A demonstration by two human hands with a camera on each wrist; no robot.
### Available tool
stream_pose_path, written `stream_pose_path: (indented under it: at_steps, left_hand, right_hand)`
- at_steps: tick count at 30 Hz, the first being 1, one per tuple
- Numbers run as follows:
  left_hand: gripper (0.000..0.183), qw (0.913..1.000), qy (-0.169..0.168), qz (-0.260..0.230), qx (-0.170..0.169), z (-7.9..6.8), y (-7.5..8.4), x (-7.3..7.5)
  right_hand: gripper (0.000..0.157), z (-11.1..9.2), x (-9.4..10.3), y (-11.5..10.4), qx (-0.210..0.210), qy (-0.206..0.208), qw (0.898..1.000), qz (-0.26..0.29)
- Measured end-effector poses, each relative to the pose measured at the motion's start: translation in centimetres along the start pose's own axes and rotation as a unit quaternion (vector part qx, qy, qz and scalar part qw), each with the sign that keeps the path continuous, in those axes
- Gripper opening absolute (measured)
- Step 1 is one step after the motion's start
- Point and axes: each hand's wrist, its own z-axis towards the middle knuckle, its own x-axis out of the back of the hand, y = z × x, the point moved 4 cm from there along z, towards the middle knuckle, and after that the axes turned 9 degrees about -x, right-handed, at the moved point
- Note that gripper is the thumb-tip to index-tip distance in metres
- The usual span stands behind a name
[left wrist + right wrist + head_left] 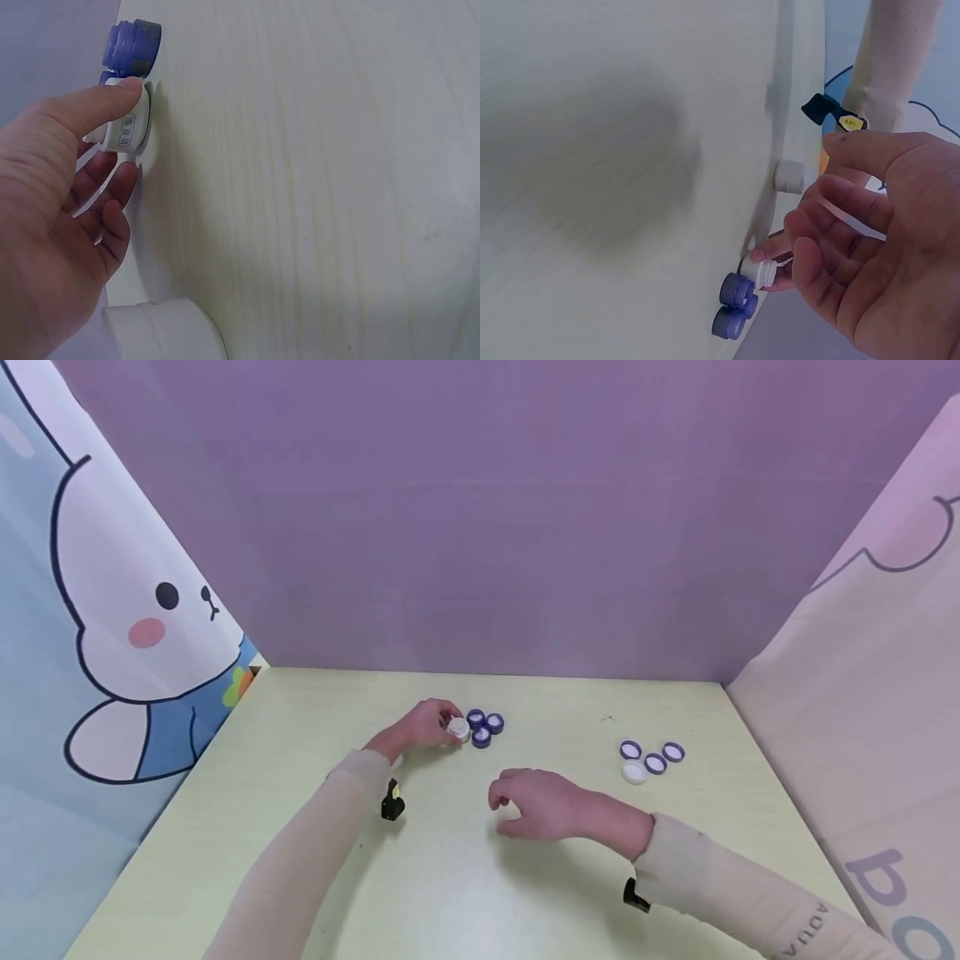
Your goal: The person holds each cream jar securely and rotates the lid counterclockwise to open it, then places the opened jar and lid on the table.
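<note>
My left hand (427, 724) holds a small white jar (129, 124) at the table's far middle, the thumb on one side and fingertips on the other. The jar has a threaded neck without a lid and a small printed label. Right against it stand three small blue jars (482, 737), also lidless with threaded necks. My right hand (542, 804) hovers over the table's middle, its fingers loosely curled with nothing in them. Another white round container (165, 330) stands by my left wrist, mostly hidden by the arm in the head view.
To the right lie three blue-rimmed caps (656, 763) and one white cap (633, 772). A purple cloth (487, 527) rises behind the pale wooden table (465, 893), with printed cloths at both sides. Each sleeve carries a small black camera mount (392, 800).
</note>
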Motion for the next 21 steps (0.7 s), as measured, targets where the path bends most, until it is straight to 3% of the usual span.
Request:
stream_pose_path:
  at_steps: [11,21]
  left_hand:
    - [0.044,1.0000,0.002,-0.004,0.001,-0.3,-0.2,0.0]
    - [0.050,0.9987,-0.038,0.032,-0.010,-1.6,-0.2,1.2]
  right_hand:
    - [0.014,0.9,0.1,1.5,-0.005,0.014,1.000,0.024]
    - [0.016,1.4,0.7,2.9,-0.016,0.045,0.999,0.022]
